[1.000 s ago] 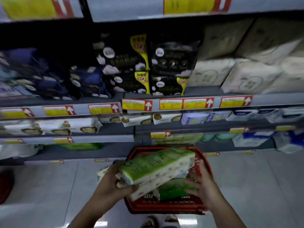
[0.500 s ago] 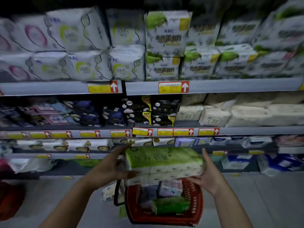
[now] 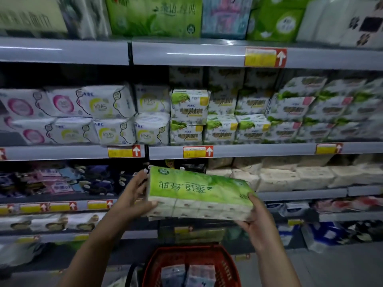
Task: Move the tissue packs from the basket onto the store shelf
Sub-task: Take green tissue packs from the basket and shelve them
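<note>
At the bottom edge, nearest the camera, a red plastic basket [image 3: 191,266] sits on the floor with at least two packs [image 3: 187,275] inside it, one bluish and one pinkish; their print is too blurred to read. Above the basket, both bare forearms reach forward. The left hand [image 3: 132,195] and the right hand [image 3: 256,218] clamp a green tissue multipack [image 3: 199,193] between them, one at each short end. The left fingers lie up along the left end with the thumb under the lower front corner. The right hand cups the lower right corner from beneath, its thumb on the green top face. The pack lies lengthwise, slightly tilted down to the right, green printed face up and a double row of pale small packs showing along its front side. It is held in the air, clear of the basket and in front of the shelving, touching no shelf.

Behind it stands a grey shelf unit [image 3: 248,151] with yellow-and-red price tags [image 3: 198,152] on the edges. Level with the pack are dark packets on the left and cream tissue bundles [image 3: 290,177] on the right. One shelf higher, white sanitary-pad packs [image 3: 107,117] sit left of green-and-white ones. On the top shelf stands a large green tissue bale [image 3: 155,15] with matching print, closely flanked by other bales.
</note>
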`<act>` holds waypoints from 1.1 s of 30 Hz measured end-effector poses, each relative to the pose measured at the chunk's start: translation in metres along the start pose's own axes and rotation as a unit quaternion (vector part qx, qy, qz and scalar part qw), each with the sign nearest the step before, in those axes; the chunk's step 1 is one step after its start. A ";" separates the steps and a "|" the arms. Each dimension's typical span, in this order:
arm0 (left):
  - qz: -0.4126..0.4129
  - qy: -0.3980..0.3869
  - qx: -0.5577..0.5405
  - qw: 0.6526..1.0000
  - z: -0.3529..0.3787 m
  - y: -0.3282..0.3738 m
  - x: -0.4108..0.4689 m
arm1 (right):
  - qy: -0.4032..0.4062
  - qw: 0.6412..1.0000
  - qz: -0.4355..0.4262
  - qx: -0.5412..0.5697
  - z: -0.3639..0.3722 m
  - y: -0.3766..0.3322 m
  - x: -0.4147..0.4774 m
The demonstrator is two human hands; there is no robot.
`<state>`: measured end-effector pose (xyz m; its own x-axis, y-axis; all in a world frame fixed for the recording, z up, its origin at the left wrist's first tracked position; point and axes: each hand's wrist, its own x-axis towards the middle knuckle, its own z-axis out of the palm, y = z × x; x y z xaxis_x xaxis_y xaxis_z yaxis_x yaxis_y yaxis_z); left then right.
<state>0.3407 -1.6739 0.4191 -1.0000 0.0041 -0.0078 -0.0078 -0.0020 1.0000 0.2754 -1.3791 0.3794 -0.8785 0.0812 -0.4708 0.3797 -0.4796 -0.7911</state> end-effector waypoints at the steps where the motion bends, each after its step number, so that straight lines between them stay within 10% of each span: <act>1: -0.005 0.007 -0.018 1.000 0.000 0.005 0.000 | -0.004 1.000 -0.018 0.006 0.004 -0.007 -0.003; 8: 0.013 0.057 -0.166 0.984 0.001 0.032 0.007 | 0.014 0.990 -0.140 0.023 0.015 -0.043 -0.018; 15: 0.084 0.102 0.007 0.991 -0.005 0.094 0.019 | -0.071 0.967 -0.243 0.021 0.033 -0.080 -0.034; 20: 0.125 0.005 0.171 0.977 0.017 0.144 0.034 | -0.128 0.948 -0.288 -0.035 0.041 -0.101 -0.040; 33: -0.043 -0.115 0.142 0.982 0.068 0.138 0.069 | -0.237 0.881 -0.363 -0.189 0.063 -0.112 -0.067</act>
<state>0.2706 -1.6063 0.5567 -0.9679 0.2188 -0.1236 -0.0570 0.2880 0.9559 0.2740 -1.3856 0.5241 -0.9180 -0.1701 0.3583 -0.3419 -0.1185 -0.9322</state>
